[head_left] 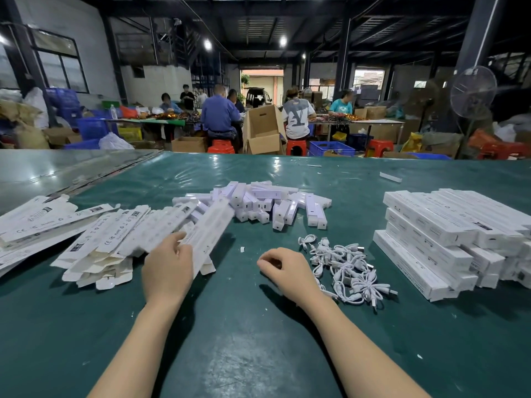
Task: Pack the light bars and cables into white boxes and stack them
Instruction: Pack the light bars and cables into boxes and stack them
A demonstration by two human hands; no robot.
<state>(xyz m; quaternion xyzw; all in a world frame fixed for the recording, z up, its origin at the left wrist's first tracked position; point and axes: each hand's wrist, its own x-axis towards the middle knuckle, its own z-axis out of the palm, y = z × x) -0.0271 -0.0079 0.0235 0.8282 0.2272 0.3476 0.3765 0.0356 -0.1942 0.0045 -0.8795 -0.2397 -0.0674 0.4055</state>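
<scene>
A: Which box is in play?
B: One flat white box. The left hand grips its near end with the fingers curled round the edge. The box slants up off the pile of flat boxes at the left of the tabletop.

A: Right side?
B: The right hand rests on the tabletop, fingers loosely curled. Nothing in it as far as I can see. It's just beside the cables.

A: How will the box handle?
B: Thin card, so v. light and prob. easy to crease. I'd take it by the long edges, not the end flaps, and squeeze to pop it open.

A: Light bars?
B: The light bars are heaped mid-tabletop, beyond both hands. They look stiff, smooth and prob. light, maybe a bit slippery. Take one at mid-length and slide it in end-first.

A: And the cables?
B: Soft white coils, all tangled. Pinch one bundle and expect its neighbours to drag along.

A: Finished ones?
B: The packed boxes are stacked in layers at the right, well apart from the flat pile. The edges look uneven, so set new ones square or the stack may slip.

A: Anything further out?
B: People at far tables, cartons, and a fan.
</scene>
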